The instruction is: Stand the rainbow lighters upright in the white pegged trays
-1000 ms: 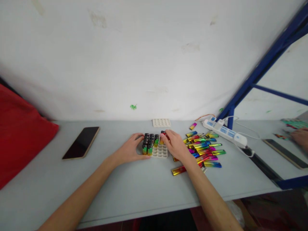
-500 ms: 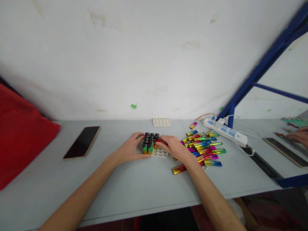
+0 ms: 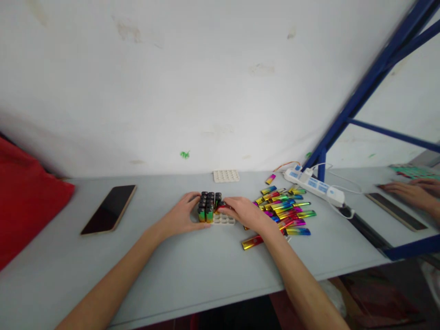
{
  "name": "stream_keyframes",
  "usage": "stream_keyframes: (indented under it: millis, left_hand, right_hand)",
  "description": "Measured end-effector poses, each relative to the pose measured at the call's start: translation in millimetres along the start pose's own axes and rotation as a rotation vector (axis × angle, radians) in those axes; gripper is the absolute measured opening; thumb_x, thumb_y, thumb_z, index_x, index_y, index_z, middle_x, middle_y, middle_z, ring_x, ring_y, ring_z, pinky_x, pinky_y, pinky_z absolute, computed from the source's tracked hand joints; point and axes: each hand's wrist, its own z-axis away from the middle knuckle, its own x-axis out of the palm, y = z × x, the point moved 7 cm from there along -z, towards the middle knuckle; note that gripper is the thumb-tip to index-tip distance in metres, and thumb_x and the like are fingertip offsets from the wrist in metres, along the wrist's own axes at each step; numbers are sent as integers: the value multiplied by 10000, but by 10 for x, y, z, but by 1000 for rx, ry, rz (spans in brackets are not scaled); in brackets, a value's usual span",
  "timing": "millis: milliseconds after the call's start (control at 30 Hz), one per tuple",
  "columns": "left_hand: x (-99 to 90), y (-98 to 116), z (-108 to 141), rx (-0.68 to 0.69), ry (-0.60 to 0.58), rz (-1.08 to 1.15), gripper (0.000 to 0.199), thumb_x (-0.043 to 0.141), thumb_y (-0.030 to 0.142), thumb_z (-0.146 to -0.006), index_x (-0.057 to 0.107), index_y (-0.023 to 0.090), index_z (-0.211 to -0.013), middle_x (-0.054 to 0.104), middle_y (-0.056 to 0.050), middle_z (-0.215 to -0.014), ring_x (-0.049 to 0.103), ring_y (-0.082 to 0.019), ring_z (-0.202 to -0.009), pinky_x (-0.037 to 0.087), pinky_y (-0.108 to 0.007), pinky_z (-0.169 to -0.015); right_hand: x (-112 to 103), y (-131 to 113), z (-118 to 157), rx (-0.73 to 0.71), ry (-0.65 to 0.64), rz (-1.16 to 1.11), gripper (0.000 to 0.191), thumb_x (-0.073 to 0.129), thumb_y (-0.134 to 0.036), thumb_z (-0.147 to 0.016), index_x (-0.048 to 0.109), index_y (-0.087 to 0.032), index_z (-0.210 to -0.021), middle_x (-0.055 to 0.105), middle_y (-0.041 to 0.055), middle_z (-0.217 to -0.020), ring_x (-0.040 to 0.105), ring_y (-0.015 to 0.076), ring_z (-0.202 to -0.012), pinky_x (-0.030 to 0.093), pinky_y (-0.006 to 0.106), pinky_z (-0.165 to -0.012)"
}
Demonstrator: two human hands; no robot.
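A white tray with rows of holes lies on the table, with several black-topped, shiny green-gold lighters standing upright in its left part. My left hand curves round the tray's left side, thumb at the front corner and fingers at the back, steadying it. My right hand is closed over the tray's right part. Between its thumb and fingers is a red lighter with a black top, beside the standing ones; its lower end is hidden. Right of the tray spreads a pile of shiny multicoloured lighters, partly behind my right forearm.
Another white holed tray lies near the wall. A phone rests at left, near a red bag-like item. At right are a white power strip with cables and a blue metal frame. Beyond it are a co-worker's hands.
My view has turned slightly right. The red lighter in my right hand now looks more tilted beside the standing row. My left hand stays at the tray. The co-worker's hands show more.
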Motion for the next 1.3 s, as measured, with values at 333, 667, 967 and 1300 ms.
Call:
stream_keyframes:
  millis: [333, 667, 967, 1300]
  left_hand:
    - [3, 12, -7, -9, 12, -32, 909, 1084, 786, -855, 818, 295, -1572, 782, -190, -1693, 753, -491, -1612, 625, -670, -1440]
    - [28, -56, -34, 13, 24, -26, 906, 1106, 715, -812, 826, 353, -1594, 793, -192, -1686, 767, -516, -1595, 636, -699, -1421]
    - [32, 18, -49, 11, 36, -6, 856, 1085, 769, -833, 850, 278, -1494, 788, -202, -1694, 775, -523, -1585, 636, -724, -1430]
    - [49, -54, -68, -21, 11, -13, 891, 1099, 745, -789, 844, 324, -1532, 781, -219, -1691, 758, -549, -1604, 623, -728, -1440]
  right_hand:
    - [41, -10, -1, 75, 29, -67, 548, 892, -615, -1214, 757, -258, -821, 776, 13, -805, 663, 201, -728, 411, 309, -727]
    - [-938, 888, 459, 316, 575, 92, 375, 647, -486, -1200, 770, -264, -924, 844, 102, -905, 761, 296, -865, 600, 405, -884]
    - [-1051, 1411, 1498, 309, 299, 276, 302, 671, -186, -1088, 945, -287, -1165, 936, 166, -1273, 887, 379, -1256, 710, 602, -1212]
    - [-1093, 1240, 1290, 256, 304, 174, 280, 699, -452, -1184, 907, -268, -1158, 931, 177, -1181, 886, 384, -1129, 719, 557, -1102]
